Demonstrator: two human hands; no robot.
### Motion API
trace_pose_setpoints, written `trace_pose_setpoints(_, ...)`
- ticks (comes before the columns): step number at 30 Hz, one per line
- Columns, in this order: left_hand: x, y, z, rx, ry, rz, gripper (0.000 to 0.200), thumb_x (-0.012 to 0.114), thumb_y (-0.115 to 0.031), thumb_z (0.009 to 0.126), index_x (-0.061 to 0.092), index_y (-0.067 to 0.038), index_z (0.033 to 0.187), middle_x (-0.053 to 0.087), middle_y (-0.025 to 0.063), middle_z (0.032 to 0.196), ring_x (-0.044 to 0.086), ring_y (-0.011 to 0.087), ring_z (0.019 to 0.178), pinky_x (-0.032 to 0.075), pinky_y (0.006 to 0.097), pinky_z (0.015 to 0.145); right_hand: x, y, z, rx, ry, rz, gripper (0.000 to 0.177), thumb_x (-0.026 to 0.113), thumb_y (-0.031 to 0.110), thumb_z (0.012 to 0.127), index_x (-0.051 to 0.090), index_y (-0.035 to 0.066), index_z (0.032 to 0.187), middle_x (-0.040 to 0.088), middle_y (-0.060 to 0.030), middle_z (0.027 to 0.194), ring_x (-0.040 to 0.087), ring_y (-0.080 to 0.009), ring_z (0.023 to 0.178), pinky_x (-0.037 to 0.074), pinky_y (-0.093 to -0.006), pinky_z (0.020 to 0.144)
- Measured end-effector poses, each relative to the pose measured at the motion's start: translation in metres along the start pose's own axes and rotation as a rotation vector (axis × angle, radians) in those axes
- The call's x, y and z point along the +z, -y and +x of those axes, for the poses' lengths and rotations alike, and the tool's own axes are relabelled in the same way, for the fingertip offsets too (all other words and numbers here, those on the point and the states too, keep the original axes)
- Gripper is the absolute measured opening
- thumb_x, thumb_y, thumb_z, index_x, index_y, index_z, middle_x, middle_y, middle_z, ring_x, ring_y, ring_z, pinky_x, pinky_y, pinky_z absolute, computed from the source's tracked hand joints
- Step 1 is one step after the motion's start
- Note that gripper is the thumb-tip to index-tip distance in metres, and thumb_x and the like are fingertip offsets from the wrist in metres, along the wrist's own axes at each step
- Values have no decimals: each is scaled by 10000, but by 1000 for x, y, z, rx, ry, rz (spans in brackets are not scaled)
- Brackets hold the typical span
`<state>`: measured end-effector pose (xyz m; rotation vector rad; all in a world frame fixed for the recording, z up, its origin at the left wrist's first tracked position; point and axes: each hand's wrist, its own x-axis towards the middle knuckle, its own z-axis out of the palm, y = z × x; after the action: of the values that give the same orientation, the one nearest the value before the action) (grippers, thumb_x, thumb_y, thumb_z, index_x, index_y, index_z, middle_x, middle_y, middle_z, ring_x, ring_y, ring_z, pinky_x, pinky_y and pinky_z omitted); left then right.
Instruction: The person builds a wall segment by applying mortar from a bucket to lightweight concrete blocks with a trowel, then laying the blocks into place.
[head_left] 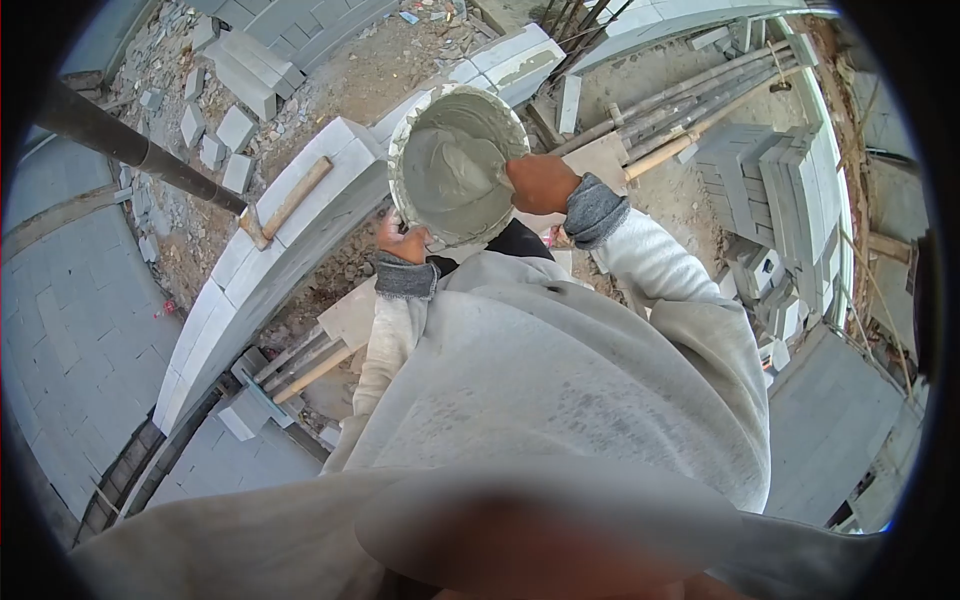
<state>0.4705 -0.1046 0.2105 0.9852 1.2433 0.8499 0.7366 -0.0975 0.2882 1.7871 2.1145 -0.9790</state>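
Note:
A bucket [398, 165] of wet grey mortar [440, 190] is tilted toward me in front of my body, beside the top of a block wall. My left hand [403, 241] grips its near left rim, fingers closed over the edge. At the right rim, my right hand [541, 184] is closed in a fist around the handle of a trowel [492, 178]. The trowel's blade sits in the mortar and is coated with it, so its outline is hard to make out. My fist hides most of the handle.
On the curved block wall [225, 262] lies a wooden-handled hammer [292, 203]. A dark pole [140, 150] slants in from the left. Loose blocks [237, 130] and rubble lie beyond the wall. Bundled poles [680, 100] and stacked blocks [770, 185] are at right.

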Motion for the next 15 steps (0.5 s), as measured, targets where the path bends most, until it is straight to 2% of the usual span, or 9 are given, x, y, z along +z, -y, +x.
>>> trace_pose_setpoints(1, 12, -4, -2, -8, 12, 47, 411, 520, 14, 677, 599, 32, 1080, 654, 68, 914, 598, 122, 729, 496, 260, 642, 3, -20, -2, 33, 31, 78, 305, 666, 194, 724, 637, -51, 903, 660, -248, 865, 661, -347, 882, 527, -459, 707)
trace_pose_setpoints(4, 23, 32, 1, 127, 12, 147, 415, 535, -8, 654, 611, 35, 1059, 654, 68, 893, 597, 130, 731, 495, 275, 645, 34, -74, -1, 45, 15, 378, 392, 707, 231, 711, 617, -62, 955, 653, -265, 869, 655, -376, 863, 508, -442, 756)
trace_pose_setpoints(5, 29, 33, 0, 118, 2, 102, 417, 546, -19, 623, 622, 37, 1029, 655, 72, 861, 592, 139, 715, 489, 285, 635, 40, -84, -2, 69, 54, 466, 453, 724, 253, 706, 604, -33, 1036, 653, -258, 881, 656, -357, 851, 497, -415, 774)
trace_pose_setpoints(8, 30, 35, -6, 43, -1, 60, 423, 542, -3, 606, 621, 44, 1019, 656, 74, 842, 587, 141, 691, 484, 284, 615, 49, -86, -22, -86, -5, 722, 443, 699, 226, 711, 607, 3, 1082, 658, -247, 902, 654, -353, 837, 498, -415, 768)
trace_pose_setpoints(9, 32, 33, -8, 156, -63, 117, 409, 534, -1, 610, 617, 46, 1008, 653, 65, 811, 582, 134, 668, 480, 276, 600, 50, -83, -26, -67, 0, 663, 445, 666, 191, 716, 601, 27, 1124, 665, -234, 920, 653, -350, 832, 501, -407, 771)
trace_pose_setpoints(12, 17, 61, -6, 4, -31, 50, 397, 525, 1, 621, 617, 47, 1005, 648, 54, 801, 584, 130, 658, 481, 268, 594, 79, -68, -17, 10, -25, 333, 458, 641, 167, 717, 585, 11, 1144, 667, -219, 884, 652, -359, 819, 501, -411, 780)
trace_pose_setpoints(13, 19, 58, -10, 19, -72, -62, 392, 513, 11, 638, 613, 39, 1015, 647, 53, 782, 583, 127, 632, 481, 262, 577, 87, -60, -8, 8, 34, 635, 413, 599, 118, 735, 585, 16, 1135, 638, -137, 749, 633, -277, 658, 507, -377, 633)
trace_pose_setpoints(15, 7, 79, -9, -48, -90, -84, 391, 502, 26, 644, 610, 32, 1019, 647, 56, 776, 579, 126, 608, 479, 260, 559, 88, -54, -1, 85, 208, 915, 391, 555, 86, 752, 566, -3, 1133, 594, -78, 698, 549, -167, 550, 458, -295, 541)
